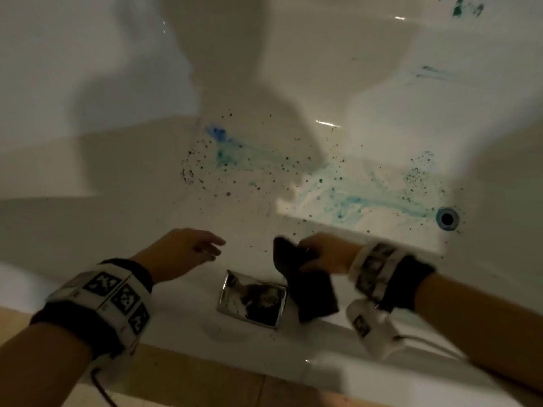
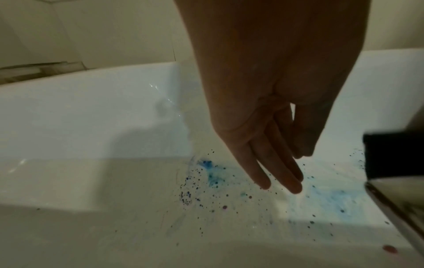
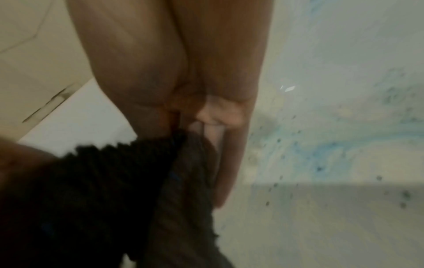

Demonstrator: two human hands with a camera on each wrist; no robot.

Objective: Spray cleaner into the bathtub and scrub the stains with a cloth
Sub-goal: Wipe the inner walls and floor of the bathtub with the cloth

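White glossy bathtub, blue-stained: right hand bunches a soft, limp dark ribbed cloth, best gripped wadded; left hand hovers, fingers loose.

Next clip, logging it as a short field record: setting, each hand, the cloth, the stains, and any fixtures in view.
setting: white bathtub, seen from above over its near rim
left hand: fingers straight and relaxed, holds nothing, above the tub floor
right hand: grips the dark cloth
dark cloth: hangs from the hand near the tub's edge, not on the stains
stains: blue smear, blue-green wash running to the drain, dark specks between them, green marks on the far wall
fixtures: chrome plate on the near rim
spray bottle: not in view
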